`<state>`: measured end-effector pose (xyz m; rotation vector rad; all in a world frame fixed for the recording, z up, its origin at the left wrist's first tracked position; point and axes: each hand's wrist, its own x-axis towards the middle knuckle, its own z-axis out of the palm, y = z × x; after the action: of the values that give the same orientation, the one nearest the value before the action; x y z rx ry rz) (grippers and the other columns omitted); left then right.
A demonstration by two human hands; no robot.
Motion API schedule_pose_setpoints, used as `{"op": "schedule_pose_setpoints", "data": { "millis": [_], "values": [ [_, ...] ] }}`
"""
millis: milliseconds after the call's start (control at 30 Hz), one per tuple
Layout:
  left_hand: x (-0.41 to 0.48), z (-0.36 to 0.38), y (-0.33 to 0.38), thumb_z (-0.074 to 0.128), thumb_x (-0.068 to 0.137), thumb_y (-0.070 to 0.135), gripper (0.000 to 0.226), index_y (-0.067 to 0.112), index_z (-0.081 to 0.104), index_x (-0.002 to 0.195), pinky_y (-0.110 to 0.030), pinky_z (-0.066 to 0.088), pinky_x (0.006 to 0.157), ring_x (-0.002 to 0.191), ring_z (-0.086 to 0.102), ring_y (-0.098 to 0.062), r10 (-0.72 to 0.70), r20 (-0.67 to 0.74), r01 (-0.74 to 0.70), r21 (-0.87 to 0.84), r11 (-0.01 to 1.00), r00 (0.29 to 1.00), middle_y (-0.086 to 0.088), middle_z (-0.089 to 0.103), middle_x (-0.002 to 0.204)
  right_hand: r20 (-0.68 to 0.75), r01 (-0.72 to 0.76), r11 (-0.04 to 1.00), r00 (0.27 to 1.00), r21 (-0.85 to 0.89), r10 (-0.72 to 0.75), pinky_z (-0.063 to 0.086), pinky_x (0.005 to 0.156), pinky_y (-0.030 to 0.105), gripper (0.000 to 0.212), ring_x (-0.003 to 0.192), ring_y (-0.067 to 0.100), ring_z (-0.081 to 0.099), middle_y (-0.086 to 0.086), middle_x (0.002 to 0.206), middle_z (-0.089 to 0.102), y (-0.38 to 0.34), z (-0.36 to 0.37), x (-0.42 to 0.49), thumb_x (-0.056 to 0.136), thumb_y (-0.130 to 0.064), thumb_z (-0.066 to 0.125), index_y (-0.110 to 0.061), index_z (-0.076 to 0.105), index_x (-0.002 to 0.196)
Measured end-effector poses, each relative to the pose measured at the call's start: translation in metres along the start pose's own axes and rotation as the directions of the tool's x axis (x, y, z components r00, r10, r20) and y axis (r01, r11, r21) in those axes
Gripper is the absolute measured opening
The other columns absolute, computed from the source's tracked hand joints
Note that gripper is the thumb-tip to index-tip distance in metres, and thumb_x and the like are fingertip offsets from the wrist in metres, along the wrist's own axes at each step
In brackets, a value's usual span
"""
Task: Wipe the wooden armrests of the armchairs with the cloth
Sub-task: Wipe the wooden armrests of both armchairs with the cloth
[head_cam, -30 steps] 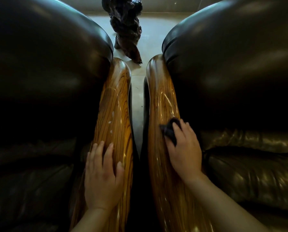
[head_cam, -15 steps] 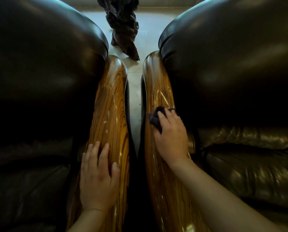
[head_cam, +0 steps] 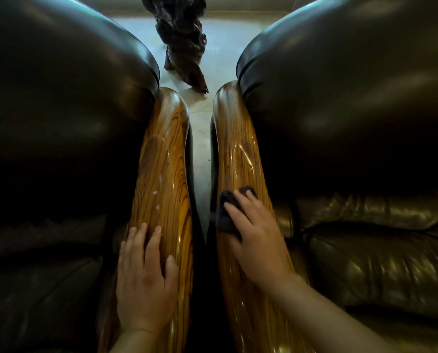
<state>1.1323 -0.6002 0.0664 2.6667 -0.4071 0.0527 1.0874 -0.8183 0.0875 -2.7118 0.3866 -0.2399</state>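
Two glossy wooden armrests run side by side away from me. On the right armrest (head_cam: 238,154) my right hand (head_cam: 258,233) presses a small dark cloth (head_cam: 226,210), which shows under and ahead of my fingers at the armrest's inner edge. My left hand (head_cam: 145,278) lies flat with fingers apart on the left armrest (head_cam: 164,159) and holds nothing. A few whitish specks dot the left armrest just beyond my fingertips.
Dark leather armchairs flank the armrests, one at left (head_cam: 60,110) and one at right (head_cam: 352,98). A narrow gap of pale floor (head_cam: 200,159) separates the armrests. A dark gnarled wooden sculpture (head_cam: 182,42) stands on the floor beyond the gap.
My right hand pushed the cloth forward along the right armrest, then drew it back toward me and to the inner edge. My left hand stayed resting on the left armrest.
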Motion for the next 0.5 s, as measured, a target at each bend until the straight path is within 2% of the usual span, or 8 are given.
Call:
{"op": "schedule_pose_setpoints", "data": {
  "millis": [33,100,167,233,300,400,433,500],
  "values": [
    [0.0,0.0,0.0,0.035,0.091,0.043,0.057,0.024,0.036,0.145,-0.052,0.022,0.116,0.148,0.019,-0.022,-0.002,-0.002,0.002,-0.002,1.0,1.0,-0.004,0.031,0.154,-0.003,-0.005,1.0,1.0,0.015,0.005,0.021,0.121,0.042,0.059,0.152,0.018,0.022,-0.002,0.159,0.038,0.006,-0.001,-0.008,0.089,-0.037,0.051,-0.027,0.043,0.147],
    [0.001,0.001,0.001,0.036,0.091,0.042,0.057,0.023,0.037,0.144,-0.052,0.023,0.115,0.147,0.02,-0.023,0.004,-0.008,-0.004,-0.004,1.0,1.0,-0.005,0.032,0.154,-0.06,-0.122,0.991,0.99,0.049,0.125,0.024,0.121,0.044,0.058,0.151,0.02,0.025,0.001,0.158,0.04,0.015,-0.001,0.007,0.091,-0.036,0.052,-0.023,0.044,0.147],
    [0.001,0.002,0.0,0.036,0.091,0.041,0.056,0.021,0.038,0.144,-0.051,0.023,0.115,0.147,0.022,-0.025,0.017,-0.012,-0.017,0.004,1.0,1.0,-0.007,0.034,0.153,-0.106,-0.271,0.959,0.955,0.078,0.278,0.022,0.122,0.042,0.057,0.151,0.023,0.025,0.004,0.159,0.039,0.011,0.0,0.052,0.096,-0.037,0.052,-0.021,0.043,0.149],
    [0.0,0.002,0.001,0.036,0.091,0.04,0.056,0.02,0.038,0.143,-0.051,0.023,0.117,0.147,0.023,-0.026,0.028,-0.01,-0.028,0.006,1.0,1.0,-0.009,0.035,0.153,-0.1,-0.316,0.948,0.943,0.037,0.318,0.021,0.123,0.041,0.056,0.151,0.024,0.024,0.005,0.16,0.037,0.003,-0.001,0.091,0.1,-0.042,0.049,-0.021,0.041,0.151],
    [0.0,0.002,0.0,0.036,0.091,0.04,0.056,0.02,0.038,0.143,-0.051,0.021,0.118,0.147,0.024,-0.027,0.023,-0.01,-0.023,0.009,1.0,1.0,-0.009,0.035,0.153,-0.068,-0.212,0.977,0.975,-0.022,0.21,0.019,0.124,0.042,0.055,0.151,0.023,0.024,0.003,0.161,0.036,0.001,-0.001,0.094,0.1,-0.041,0.048,-0.024,0.04,0.151],
    [-0.001,0.001,0.0,0.037,0.091,0.04,0.056,0.02,0.039,0.143,-0.052,0.022,0.117,0.148,0.022,-0.026,0.021,-0.016,-0.021,0.003,1.0,1.0,-0.008,0.034,0.154,0.038,0.047,0.999,0.998,-0.012,-0.047,0.017,0.123,0.042,0.057,0.152,0.02,0.021,-0.002,0.161,0.035,0.011,-0.008,0.04,0.094,-0.04,0.049,-0.03,0.04,0.15],
    [0.0,0.001,0.001,0.037,0.091,0.04,0.056,0.02,0.039,0.143,-0.052,0.022,0.117,0.148,0.022,-0.025,0.022,-0.019,-0.022,0.0,1.0,1.0,-0.008,0.034,0.154,0.063,0.079,0.997,0.995,-0.007,-0.079,0.019,0.122,0.044,0.057,0.152,0.019,0.021,-0.003,0.161,0.035,0.018,-0.011,0.024,0.094,-0.042,0.047,-0.03,0.041,0.149],
    [0.0,0.001,0.002,0.037,0.091,0.04,0.055,0.021,0.039,0.143,-0.05,0.021,0.118,0.148,0.021,-0.024,0.02,-0.019,-0.02,0.002,1.0,1.0,-0.008,0.035,0.154,0.044,0.007,1.0,0.999,0.017,-0.007,0.022,0.122,0.046,0.057,0.152,0.02,0.022,-0.001,0.16,0.037,0.034,-0.014,0.027,0.095,-0.043,0.046,-0.027,0.042,0.15]
  ]
}}
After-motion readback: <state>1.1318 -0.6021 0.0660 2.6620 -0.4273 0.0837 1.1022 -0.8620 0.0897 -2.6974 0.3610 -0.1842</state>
